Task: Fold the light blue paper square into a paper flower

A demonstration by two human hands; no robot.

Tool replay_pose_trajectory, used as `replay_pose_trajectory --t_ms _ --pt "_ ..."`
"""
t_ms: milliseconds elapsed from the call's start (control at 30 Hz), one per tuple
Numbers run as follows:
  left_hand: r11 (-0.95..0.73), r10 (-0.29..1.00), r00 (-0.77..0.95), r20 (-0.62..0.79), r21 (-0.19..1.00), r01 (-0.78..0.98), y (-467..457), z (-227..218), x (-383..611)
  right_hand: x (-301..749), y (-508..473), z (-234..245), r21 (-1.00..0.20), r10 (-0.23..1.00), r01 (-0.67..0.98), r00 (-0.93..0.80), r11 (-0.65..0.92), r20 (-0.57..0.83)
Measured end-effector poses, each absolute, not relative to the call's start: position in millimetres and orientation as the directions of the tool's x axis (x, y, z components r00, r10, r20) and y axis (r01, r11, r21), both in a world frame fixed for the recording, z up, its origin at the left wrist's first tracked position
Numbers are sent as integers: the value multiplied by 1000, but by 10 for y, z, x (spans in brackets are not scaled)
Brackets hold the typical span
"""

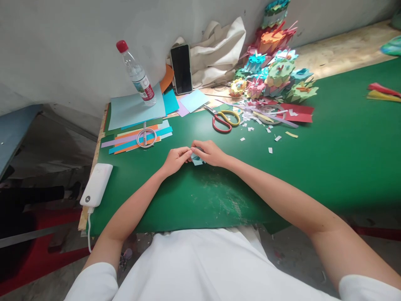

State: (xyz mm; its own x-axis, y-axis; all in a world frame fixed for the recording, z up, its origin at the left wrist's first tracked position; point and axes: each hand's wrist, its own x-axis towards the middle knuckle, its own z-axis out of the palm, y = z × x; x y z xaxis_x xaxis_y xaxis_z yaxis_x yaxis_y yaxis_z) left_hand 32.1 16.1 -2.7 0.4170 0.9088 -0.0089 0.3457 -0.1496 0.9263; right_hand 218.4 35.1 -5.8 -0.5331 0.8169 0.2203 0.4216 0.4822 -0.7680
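Observation:
My left hand (176, 159) and my right hand (209, 152) meet over the green table (328, 159), fingertips pinched together on a small light-blue folded paper piece (197, 159). Most of the paper is hidden under my fingers; only a corner shows below them. Scissors with yellow and red handles (223, 119) lie just beyond my hands. A stack of coloured paper strips and sheets (138, 133) with a tape roll (146, 137) on it lies to the left.
A water bottle with a red cap (138, 75) stands on a pale sheet at the back left beside a phone (181, 69) leaning on a cloth bag (219, 50). Folded paper flowers (275, 71) pile at the back right, scraps (269, 129) scattered below. A white power bank (96, 184) sits at the left edge.

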Motion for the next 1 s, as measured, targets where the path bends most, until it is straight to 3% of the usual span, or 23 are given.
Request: replay_pose_trajectory --t_ms 1000 --pt "-223 906 423 17 869 442 142 -28 308 2171 341 -61 -697 795 480 -567 532 216"
